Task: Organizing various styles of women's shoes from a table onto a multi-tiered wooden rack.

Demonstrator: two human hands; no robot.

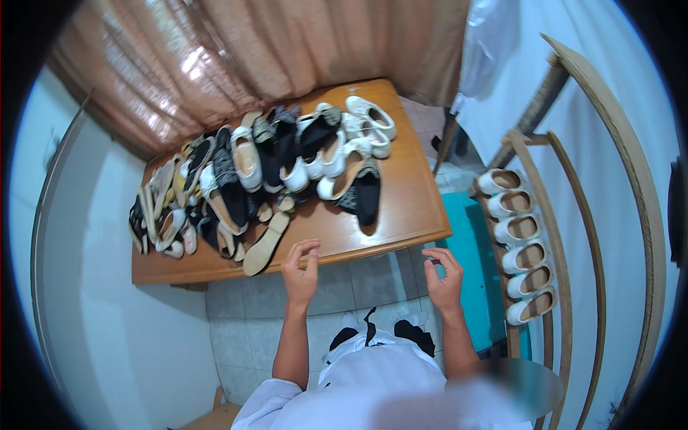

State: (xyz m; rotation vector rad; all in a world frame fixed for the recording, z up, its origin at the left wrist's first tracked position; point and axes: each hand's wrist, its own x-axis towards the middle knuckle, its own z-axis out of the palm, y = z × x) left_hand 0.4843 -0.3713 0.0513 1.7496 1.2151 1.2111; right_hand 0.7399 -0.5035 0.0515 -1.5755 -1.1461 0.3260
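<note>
One brown table point(412, 193) with shoes point(269, 159) sits past the fingers point(304, 247). The left hand point(299, 276) and right hand point(445, 279) curl, thumbs apart, holding nothing.

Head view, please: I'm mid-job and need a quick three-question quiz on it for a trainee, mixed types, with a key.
1. Yes or no: is the right hand holding a shoe?
2. Where does the wooden rack stand relative to the table? A: left. B: right. C: on top of it.
3. Count: how many white shoes show on the rack?

Key: 1. No, it is empty, thumb and fingers apart. 2. B. 3. Six.
</note>
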